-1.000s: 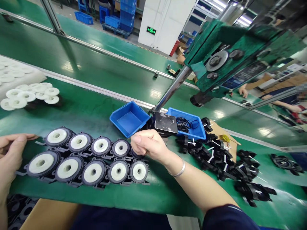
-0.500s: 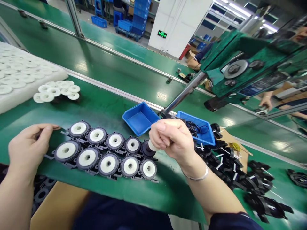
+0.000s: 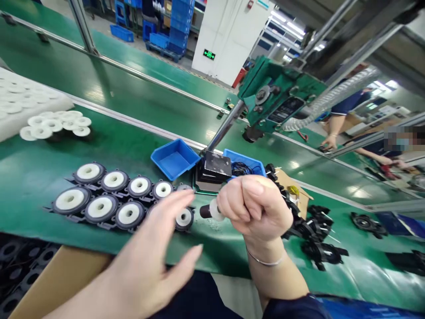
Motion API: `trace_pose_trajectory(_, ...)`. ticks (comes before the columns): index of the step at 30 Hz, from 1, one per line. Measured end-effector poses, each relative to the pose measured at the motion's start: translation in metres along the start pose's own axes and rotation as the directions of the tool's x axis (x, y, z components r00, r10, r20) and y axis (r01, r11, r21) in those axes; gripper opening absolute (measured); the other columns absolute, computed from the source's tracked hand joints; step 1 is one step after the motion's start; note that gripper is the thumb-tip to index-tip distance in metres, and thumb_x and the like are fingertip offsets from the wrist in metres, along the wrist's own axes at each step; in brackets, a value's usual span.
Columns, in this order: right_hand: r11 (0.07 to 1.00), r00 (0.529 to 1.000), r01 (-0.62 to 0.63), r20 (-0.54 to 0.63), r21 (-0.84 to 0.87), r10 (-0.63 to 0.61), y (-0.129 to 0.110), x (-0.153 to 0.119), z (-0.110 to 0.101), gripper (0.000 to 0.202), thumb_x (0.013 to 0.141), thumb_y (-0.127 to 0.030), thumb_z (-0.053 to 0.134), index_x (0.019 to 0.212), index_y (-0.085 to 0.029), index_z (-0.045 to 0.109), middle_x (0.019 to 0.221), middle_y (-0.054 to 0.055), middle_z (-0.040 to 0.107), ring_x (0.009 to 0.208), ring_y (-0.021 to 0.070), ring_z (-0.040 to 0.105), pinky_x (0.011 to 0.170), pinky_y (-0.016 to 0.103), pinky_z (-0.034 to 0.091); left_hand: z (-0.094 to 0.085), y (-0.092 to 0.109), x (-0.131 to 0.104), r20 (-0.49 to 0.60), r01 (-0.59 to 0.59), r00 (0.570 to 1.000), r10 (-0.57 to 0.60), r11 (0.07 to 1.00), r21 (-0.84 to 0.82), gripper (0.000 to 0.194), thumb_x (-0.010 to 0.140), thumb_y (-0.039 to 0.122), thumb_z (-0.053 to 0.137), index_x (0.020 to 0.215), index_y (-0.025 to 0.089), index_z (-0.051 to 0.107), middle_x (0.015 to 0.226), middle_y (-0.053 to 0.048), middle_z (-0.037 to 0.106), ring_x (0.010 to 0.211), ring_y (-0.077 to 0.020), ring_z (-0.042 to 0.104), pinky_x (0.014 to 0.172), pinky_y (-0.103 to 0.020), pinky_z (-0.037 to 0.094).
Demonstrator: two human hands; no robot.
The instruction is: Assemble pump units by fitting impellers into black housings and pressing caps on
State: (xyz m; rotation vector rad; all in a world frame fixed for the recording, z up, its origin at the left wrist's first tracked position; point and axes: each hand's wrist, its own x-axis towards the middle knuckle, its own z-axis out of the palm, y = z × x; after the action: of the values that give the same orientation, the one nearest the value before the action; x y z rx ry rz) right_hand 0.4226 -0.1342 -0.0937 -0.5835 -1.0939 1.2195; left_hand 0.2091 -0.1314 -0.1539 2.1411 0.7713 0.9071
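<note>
Two rows of round black parts with white rings (image 3: 101,207) lie on the green table. My left hand (image 3: 156,252) is open, fingers and thumb spread, over the right part of the front row, and hides some of the parts. Nothing is in it. My right hand (image 3: 254,204) is closed in a fist around a dark-tipped tool with a white collar (image 3: 206,211), which points left, just right of the rows. The tool's handle is hidden inside the fist.
White rings (image 3: 53,125) are heaped at the left beside a foam slab (image 3: 49,101). A blue tray (image 3: 175,158) sits behind the rows, near a green press (image 3: 265,95). Black parts (image 3: 318,226) are piled at the right. A co-worker's hand (image 3: 328,142) shows beyond the rail.
My left hand has come right from the rows' left end and opened. My right hand has drawn the tool away from the black part at the back row's right end. The view has shifted right.
</note>
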Motion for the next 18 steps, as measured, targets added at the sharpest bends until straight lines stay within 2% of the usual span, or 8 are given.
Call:
trace_pose_trajectory(1,1.000,1.000,0.015,-0.001,-0.008,-0.015,-0.003,-0.011,0.000,0.046,0.091,-0.020,0.047,0.048,-0.018,0.031,0.043,-0.004,0.033,0.038,0.0068,0.031,0.040,0.022,0.027,0.023,0.014,0.010,0.074,-0.030,0.997,0.035,0.997,-0.066,0.071,0.091,0.026,0.060,0.153,0.025,0.027,0.156,-0.010,0.041,0.143,-0.0273,0.041,0.118,-0.042,0.042)
trace_pose_trajectory(3,1.000,1.000,0.018,-0.022,-0.019,-0.019,-0.008,-0.033,-0.004,0.045,0.093,-0.019,0.046,0.050,-0.017,0.034,0.045,-0.003,0.035,0.039,0.0070,0.032,0.041,0.022,0.028,0.065,0.029,0.024,0.154,-0.012,0.987,0.045,0.977,-0.211,0.065,0.089,0.022,0.060,0.148,0.021,0.033,0.150,-0.013,0.047,0.139,-0.0271,0.046,0.115,-0.042,0.044)
trace_pose_trajectory(6,0.998,0.994,-0.018,-0.105,-0.058,0.012,-0.006,-0.067,-0.015,0.045,0.094,-0.019,0.048,0.050,-0.017,0.038,0.047,-0.003,0.038,0.041,0.0066,0.035,0.042,0.022,0.027,0.114,0.026,0.032,0.211,0.069,0.977,0.016,0.919,-0.389,0.036,0.079,0.011,0.062,0.113,0.019,0.057,0.112,-0.008,0.067,0.106,-0.0240,0.065,0.094,-0.038,0.055)
trace_pose_trajectory(9,0.987,0.976,-0.070,-0.214,-0.143,0.038,0.003,-0.095,-0.030,0.046,0.093,-0.021,0.055,0.050,-0.016,0.041,0.047,-0.002,0.041,0.043,0.0065,0.038,0.044,0.022,0.029,0.151,0.018,0.030,0.267,0.147,0.963,-0.014,0.863,-0.484,0.015,0.072,0.010,0.065,0.080,0.020,0.057,0.083,-0.001,0.066,0.078,-0.0182,0.064,0.074,-0.030,0.054)
trace_pose_trajectory(13,0.985,0.961,-0.081,-0.273,-0.152,0.037,0.011,-0.115,-0.045,0.049,0.094,-0.023,0.058,0.048,-0.016,0.041,0.046,-0.002,0.042,0.043,0.0064,0.039,0.045,0.023,0.031,0.181,0.015,0.021,0.322,0.222,0.946,-0.042,0.809,-0.544,0.018,0.073,0.017,0.069,0.066,0.019,0.053,0.072,0.002,0.064,0.068,-0.0141,0.061,0.063,-0.024,0.048)
trace_pose_trajectory(18,0.992,0.962,-0.052,-0.271,-0.118,0.018,0.004,-0.122,-0.053,0.049,0.093,-0.023,0.058,0.048,-0.016,0.041,0.045,-0.003,0.041,0.042,0.0060,0.039,0.045,0.022,0.032,0.196,0.012,0.012,0.338,0.282,0.935,-0.104,0.796,-0.535,0.024,0.078,0.025,0.070,0.065,0.019,0.051,0.065,0.003,0.060,0.062,-0.0116,0.056,0.057,-0.023,0.044)
